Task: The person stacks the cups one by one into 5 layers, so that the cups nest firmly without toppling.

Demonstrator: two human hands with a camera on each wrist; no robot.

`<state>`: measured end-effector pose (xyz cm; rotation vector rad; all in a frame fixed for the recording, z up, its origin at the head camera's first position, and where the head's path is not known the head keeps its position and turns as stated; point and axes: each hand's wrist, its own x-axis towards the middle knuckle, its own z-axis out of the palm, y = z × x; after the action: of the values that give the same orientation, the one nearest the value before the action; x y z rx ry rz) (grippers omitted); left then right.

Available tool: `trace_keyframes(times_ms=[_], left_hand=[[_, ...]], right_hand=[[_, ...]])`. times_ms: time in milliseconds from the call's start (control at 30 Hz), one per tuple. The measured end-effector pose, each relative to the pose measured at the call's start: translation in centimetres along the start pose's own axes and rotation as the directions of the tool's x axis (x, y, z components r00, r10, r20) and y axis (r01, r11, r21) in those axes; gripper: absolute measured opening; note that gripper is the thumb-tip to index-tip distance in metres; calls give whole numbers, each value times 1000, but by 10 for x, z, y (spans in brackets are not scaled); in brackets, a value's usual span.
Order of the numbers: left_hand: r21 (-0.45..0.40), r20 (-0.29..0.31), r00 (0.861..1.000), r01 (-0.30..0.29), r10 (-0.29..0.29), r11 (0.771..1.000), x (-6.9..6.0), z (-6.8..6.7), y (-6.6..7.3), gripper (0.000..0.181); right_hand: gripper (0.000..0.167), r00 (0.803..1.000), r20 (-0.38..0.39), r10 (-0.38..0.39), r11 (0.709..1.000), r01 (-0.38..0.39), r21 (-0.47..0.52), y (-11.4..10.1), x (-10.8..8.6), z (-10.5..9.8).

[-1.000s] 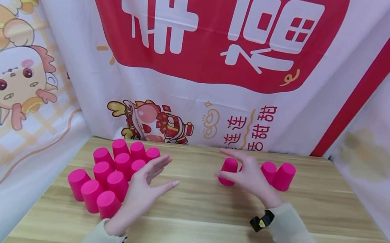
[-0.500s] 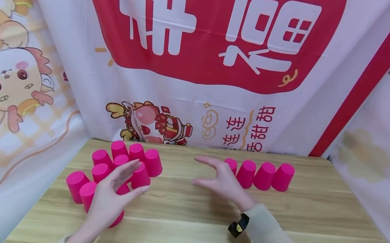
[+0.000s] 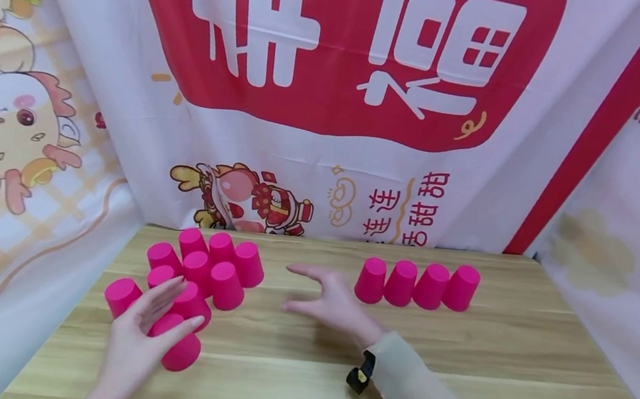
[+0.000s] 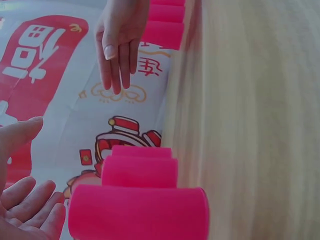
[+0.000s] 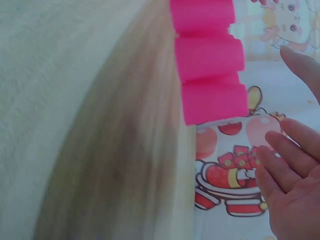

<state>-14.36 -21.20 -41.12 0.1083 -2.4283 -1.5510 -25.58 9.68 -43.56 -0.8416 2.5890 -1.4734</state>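
Note:
Several pink cups, bottoms up, stand in a cluster on the left of the table, among them a far-right cup (image 3: 249,264) and a front cup (image 3: 182,350). Over the front of this cluster is my left hand (image 3: 132,339), thumb spread from the fingers and holding nothing; it hides parts of some cups. Whether it touches one I cannot tell. A straight row of more pink cups, with a leftmost cup (image 3: 371,280), stands at the back right. Between cluster and row, my right hand (image 3: 338,303) reaches leftward with extended fingers, thumb apart, nothing in its grasp.
The wooden table (image 3: 298,388) ends at the back against a printed cloth (image 3: 313,159). More cloth hangs at the left and right sides. A black wrist strap (image 3: 360,375) sits by the right sleeve (image 3: 423,389).
My right hand has come away from the leftmost cup of the row and moved left toward the cluster. My left hand has shifted left and nearer to me, over the front cups.

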Motion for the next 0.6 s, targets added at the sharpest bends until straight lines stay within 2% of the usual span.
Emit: trace_keyframes(times_ms=[233,400,600], left_hand=[[67,-11,995,98,-97,993,-6,-8,-11,86],[39,-14,994,110,-109,993,-9,-8,-19,83],[20,15,993,113,-114,993,-8,-6,-29,82]], right_hand=[[75,998,39,59,998,-60,34,-6,8,16],[78,996,41,77,993,-80,82,-12,18,28],[82,996,44,72,990,-76,117,-12,29,40]])
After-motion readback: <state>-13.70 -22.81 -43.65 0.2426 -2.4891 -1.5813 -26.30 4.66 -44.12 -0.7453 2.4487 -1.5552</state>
